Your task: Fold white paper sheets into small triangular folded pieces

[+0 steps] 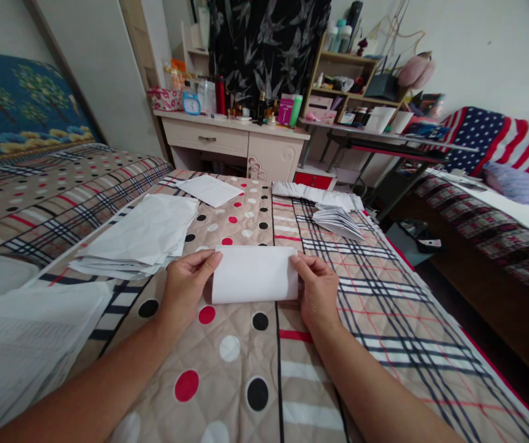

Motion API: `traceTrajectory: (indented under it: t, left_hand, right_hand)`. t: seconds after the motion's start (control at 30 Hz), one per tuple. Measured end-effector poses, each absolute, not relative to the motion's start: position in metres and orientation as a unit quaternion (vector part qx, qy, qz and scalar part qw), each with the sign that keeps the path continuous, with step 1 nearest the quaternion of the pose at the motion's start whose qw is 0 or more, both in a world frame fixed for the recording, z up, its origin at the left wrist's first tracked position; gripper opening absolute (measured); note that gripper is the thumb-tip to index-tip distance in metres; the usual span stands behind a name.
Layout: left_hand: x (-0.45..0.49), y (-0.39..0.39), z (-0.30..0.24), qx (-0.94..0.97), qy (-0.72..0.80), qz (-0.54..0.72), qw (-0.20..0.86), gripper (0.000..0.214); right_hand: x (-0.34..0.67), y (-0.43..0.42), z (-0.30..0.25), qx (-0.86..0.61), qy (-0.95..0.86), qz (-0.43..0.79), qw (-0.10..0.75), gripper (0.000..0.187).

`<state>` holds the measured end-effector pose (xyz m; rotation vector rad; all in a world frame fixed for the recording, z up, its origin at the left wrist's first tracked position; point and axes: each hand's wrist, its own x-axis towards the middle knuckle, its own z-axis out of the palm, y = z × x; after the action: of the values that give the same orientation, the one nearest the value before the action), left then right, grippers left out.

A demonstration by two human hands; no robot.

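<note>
A folded sheet of white paper (255, 277) is held level between my two hands, just above the patterned bedspread (241, 381). My left hand (190, 280) pinches its upper left corner between thumb and fingers. At the upper right corner my right hand (316, 286) grips it the same way, thumb on top. The near side of the paper curves in a rounded bend. Left of my left hand lies a stack of white paper (141, 231). Beyond it is a single white sheet (211, 189).
Printed papers (28, 338) lie at the near left. Folded papers (335, 220) and a long row of folded papers (314, 194) rest at the far right of the bed. Behind the bed stand a white dresser (227, 138) and a side table (384, 135); a grey bin (412, 240) is at right.
</note>
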<state>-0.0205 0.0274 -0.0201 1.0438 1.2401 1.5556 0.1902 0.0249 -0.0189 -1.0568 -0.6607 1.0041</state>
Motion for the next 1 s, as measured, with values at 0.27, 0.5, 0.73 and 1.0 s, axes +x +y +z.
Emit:
traceTrajectory:
  t: [0.27, 0.5, 0.73, 1.0]
  left_hand:
    - [-0.0228, 0.0278, -0.0231, 0.424, 0.510, 0.628, 0.407, 0.025]
    - [-0.0229, 0.0265, -0.0209, 0.442, 0.516, 0.623, 0.387, 0.021]
    - [-0.0216, 0.0260, -0.0196, 0.462, 0.514, 0.613, 0.382, 0.019]
    - [-0.0194, 0.0252, -0.0197, 0.458, 0.509, 0.618, 0.386, 0.018]
  right_hand:
    - [0.1897, 0.0254, -0.0194, -0.480, -0.291, 0.440, 0.701, 0.018]
    - [0.1895, 0.0252, -0.0167, -0.478, -0.291, 0.427, 0.711, 0.022]
    - [0.1898, 0.0258, -0.0173, -0.488, -0.298, 0.408, 0.712, 0.023]
    - [0.1902, 0.0245, -0.0173, -0.510, -0.305, 0.393, 0.702, 0.025]
